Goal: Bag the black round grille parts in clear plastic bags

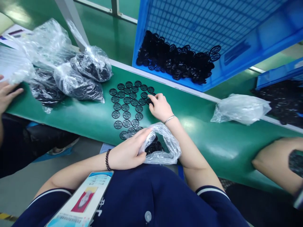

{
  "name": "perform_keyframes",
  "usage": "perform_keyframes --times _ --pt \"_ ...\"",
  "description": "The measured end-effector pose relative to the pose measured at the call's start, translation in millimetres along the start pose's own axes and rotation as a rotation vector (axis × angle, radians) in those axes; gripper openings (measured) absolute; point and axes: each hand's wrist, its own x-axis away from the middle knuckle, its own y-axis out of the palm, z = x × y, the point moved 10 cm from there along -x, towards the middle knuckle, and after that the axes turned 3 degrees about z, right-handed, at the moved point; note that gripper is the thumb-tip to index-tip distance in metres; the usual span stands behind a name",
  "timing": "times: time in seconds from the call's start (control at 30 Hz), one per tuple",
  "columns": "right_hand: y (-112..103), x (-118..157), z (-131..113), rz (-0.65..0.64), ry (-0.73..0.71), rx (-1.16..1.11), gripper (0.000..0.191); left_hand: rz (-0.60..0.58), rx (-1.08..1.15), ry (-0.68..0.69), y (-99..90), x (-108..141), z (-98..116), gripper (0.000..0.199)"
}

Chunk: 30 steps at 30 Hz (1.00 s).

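Observation:
Near the table's front edge, my left hand (131, 149) grips the rim of a clear plastic bag (174, 146), whose mouth gapes open toward me. Black round parts (155, 147) lie inside it. My right hand (161, 105) reaches past the bag, fingertips down on a spoked black disc at the right side of a spread of similar discs (126, 115). The fingers are bent together; whether they pinch that disc or only touch it is partly hidden. Several discs beside the bag are partly covered by it and my left hand.
A tilted blue crate (215, 83) full of black discs stands behind the table (194, 138). Filled clear bags (78, 82) sit at the left, near another person's hand (8, 94). A whitish bag (240, 108) and another person's arm (276, 160) are at the right.

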Motion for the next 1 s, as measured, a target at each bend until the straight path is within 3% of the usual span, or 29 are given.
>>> perform_keyframes --times 0.17,0.27,0.33,0.47,0.5,0.57,0.67,0.73,0.8,0.87,1.0 --pt "16 2 -4 -0.063 -0.03 0.086 0.025 0.049 -0.025 -0.028 -7.0 5 -6 0.076" --pt "8 15 -2 -0.074 -0.044 0.082 0.023 0.09 -0.043 -0.031 -12.8 8 -9 0.074" --pt "-20 27 -2 -0.001 -0.044 0.022 0.025 0.105 -0.049 -0.044 -15.5 7 -11 0.074" --pt "-110 74 -28 0.306 -0.169 -0.16 0.03 0.084 -0.058 -0.037 -15.5 3 -11 0.076" --pt "-125 88 -44 0.329 -0.27 -0.191 0.031 0.083 -0.06 -0.03 -15.9 3 -11 0.077" --pt "-134 113 -75 0.243 -0.492 -0.214 0.032 0.083 -0.058 -0.017 -16.7 1 -12 0.077" --pt "-119 120 -86 0.099 -0.609 -0.241 0.031 0.073 -0.05 -0.002 -16.2 1 -11 0.077" --pt "-106 95 -61 0.157 -0.478 -0.289 0.029 0.066 -0.048 0.002 -15.1 2 -9 0.077" --pt "-86 57 -19 0.251 -0.25 -0.292 0.022 0.061 -0.047 -0.001 -13.6 2 -6 0.076" --pt "-53 20 14 0.222 -0.089 -0.203 0.019 0.053 -0.045 -0.014 -11.7 4 -4 0.076" --pt "2 -27 40 0.084 0.024 -0.08 0.028 0.04 -0.04 -0.056 -10.3 9 -7 0.075"
